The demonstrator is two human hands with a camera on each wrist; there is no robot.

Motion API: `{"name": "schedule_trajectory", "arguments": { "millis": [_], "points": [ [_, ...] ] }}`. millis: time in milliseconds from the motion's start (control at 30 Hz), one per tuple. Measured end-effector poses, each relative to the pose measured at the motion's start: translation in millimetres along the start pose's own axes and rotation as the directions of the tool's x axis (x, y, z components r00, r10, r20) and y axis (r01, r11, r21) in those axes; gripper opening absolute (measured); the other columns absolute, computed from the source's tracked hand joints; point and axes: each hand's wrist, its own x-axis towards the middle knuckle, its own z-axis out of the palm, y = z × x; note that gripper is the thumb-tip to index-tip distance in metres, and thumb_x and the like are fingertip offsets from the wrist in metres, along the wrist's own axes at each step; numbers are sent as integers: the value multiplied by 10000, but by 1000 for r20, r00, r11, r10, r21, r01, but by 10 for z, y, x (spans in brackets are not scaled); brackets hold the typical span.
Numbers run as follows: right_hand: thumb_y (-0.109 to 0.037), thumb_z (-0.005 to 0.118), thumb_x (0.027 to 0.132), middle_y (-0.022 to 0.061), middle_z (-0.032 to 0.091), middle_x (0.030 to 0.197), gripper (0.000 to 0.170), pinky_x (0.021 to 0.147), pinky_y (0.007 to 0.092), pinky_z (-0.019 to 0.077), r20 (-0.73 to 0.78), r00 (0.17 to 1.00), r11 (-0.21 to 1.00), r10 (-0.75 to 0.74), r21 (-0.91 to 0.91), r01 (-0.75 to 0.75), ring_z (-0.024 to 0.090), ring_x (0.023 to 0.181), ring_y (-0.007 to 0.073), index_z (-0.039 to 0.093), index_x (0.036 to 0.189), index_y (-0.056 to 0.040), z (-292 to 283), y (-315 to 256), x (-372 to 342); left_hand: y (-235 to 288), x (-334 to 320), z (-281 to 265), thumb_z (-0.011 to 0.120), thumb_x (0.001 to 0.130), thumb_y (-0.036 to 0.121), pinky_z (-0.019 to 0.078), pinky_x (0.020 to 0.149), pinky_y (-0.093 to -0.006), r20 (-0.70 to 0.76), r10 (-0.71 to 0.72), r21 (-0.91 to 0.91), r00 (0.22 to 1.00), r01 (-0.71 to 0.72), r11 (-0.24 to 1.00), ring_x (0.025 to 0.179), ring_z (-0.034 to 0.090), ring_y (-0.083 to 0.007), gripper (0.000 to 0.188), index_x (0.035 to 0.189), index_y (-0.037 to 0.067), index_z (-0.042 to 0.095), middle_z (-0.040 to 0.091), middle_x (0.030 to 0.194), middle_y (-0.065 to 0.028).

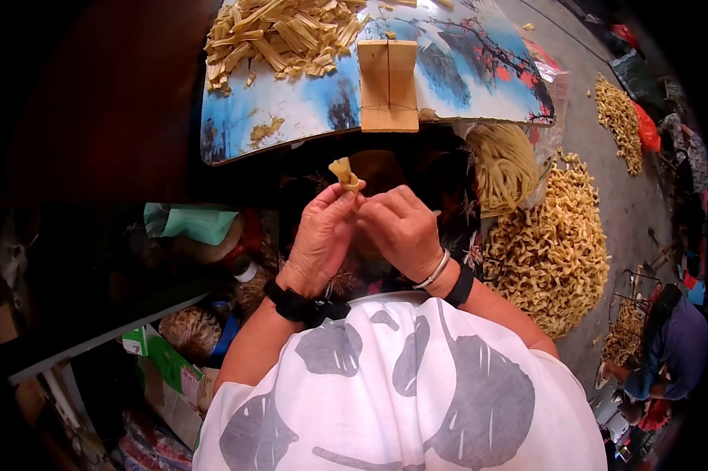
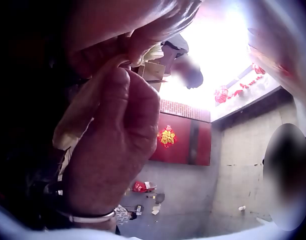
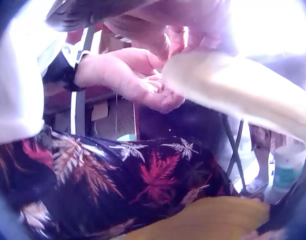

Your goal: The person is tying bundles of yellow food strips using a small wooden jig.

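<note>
Before the person's chest, the left hand (image 1: 322, 229) pinches a pale yellow strip (image 1: 343, 172) between thumb and fingers, with a small loop of it standing above the fingertips. Close beside it, the right hand (image 1: 405, 229) has its fingers curled. In the left wrist view the right hand (image 2: 115, 135) pinches the strip at thumb and forefinger, and a length of strip (image 2: 75, 115) hangs along the hand's side. The right wrist view shows a broad, blurred strip (image 3: 233, 90) in front of the left hand (image 3: 128, 77).
A painted tabletop (image 1: 307, 114) bears a heap of short flat strips (image 1: 287, 35) and an L-shaped wooden block (image 1: 388, 94). Long strips (image 1: 501, 169) lie in a bag at the right, beside a large pile of knotted strips (image 1: 554, 247). Another person (image 1: 676, 345) sits at far right.
</note>
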Motion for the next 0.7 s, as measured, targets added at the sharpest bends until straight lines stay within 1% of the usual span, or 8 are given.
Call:
{"name": "schedule_trajectory", "arguments": {
  "millis": [67, 100, 167, 267, 333, 400, 500, 700],
  "points": [
    [-148, 757, 785, 98, 612, 857, 199, 741, 367, 505, -69, 978, 972, 199, 141, -188, 603, 842, 293, 635, 898, -38, -1, 14, 63, 57, 1, 81, 607, 974, 149, 497, 852, -283, -29, 16, 74, 999, -13, 997, 873, 618, -133, 250, 1182, 9, 607, 648, 982, -62],
    [-173, 740, 830, 118, 620, 879, 206, 716, 347, 506, 9, 914, 876, 406, 279, -392, 613, 812, 277, 641, 936, -27, -4, 43, 105, 49, 1, 65, 604, 976, 143, 488, 805, -274, 19, -57, 81, 998, 55, 995, 829, 593, -121, 228, 1163, 14, 608, 627, 946, -48],
    [-178, 700, 876, 122, 640, 907, 181, 692, 341, 507, 215, 845, 729, 490, 431, -532, 634, 792, 255, 657, 942, -15, 62, 236, 103, 8, -14, -9, 597, 979, 133, 471, 710, -256, 110, -206, 109, 972, 195, 975, 742, 543, -97, 184, 1126, 23, 609, 585, 875, -21],
    [-157, 636, 921, 113, 660, 843, 165, 648, 337, 508, 144, 906, 863, 397, 278, -422, 653, 741, 271, 666, 874, -1, 46, 250, 118, -41, -56, 114, 590, 978, 98, 383, 558, -201, 6, -20, 362, 1000, 16, 932, 639, 455, -51, 133, 1097, 39, 600, 535, 797, 20],
    [-160, 625, 933, 96, 654, 801, 181, 622, 323, 501, 127, 901, 878, 414, 205, -432, 647, 704, 255, 655, 849, -3, 27, 232, 139, -18, -83, 227, 595, 978, 96, 363, 521, -170, 29, 236, 655, 971, -197, 729, 617, 458, -26, 121, 1087, 47, 609, 557, 773, 31],
    [-174, 619, 949, 67, 639, 754, 193, 589, 296, 490, 152, 870, 846, 469, 204, -492, 632, 651, 205, 640, 848, -11, 13, 216, 134, -38, -93, 187, 595, 981, 104, 377, 532, -167, 108, 285, 756, 952, -265, 599, 628, 475, -21, 106, 1066, 44, 619, 574, 774, 30],
    [-198, 652, 948, 4, 601, 732, 173, 552, 234, 454, 469, 665, 384, 581, 562, -732, 566, 611, 96, 619, 883, -41, -61, 232, 149, -77, -80, 76, 595, 986, 114, 389, 544, -163, 92, 290, 767, 952, -254, 590, 633, 487, -16, 98, 1037, 38, 630, 588, 775, 32],
    [-191, 732, 882, -42, 586, 736, 188, 548, 183, 435, 583, 636, 264, 506, 597, -757, 517, 613, 35, 621, 960, -61, -36, 174, 14, -105, -86, 60, 601, 988, 129, 337, 514, -165, 92, 284, 760, 954, -252, 600, 591, 437, -9, 101, 975, 46, 657, 547, 733, 62]
  ]
}}
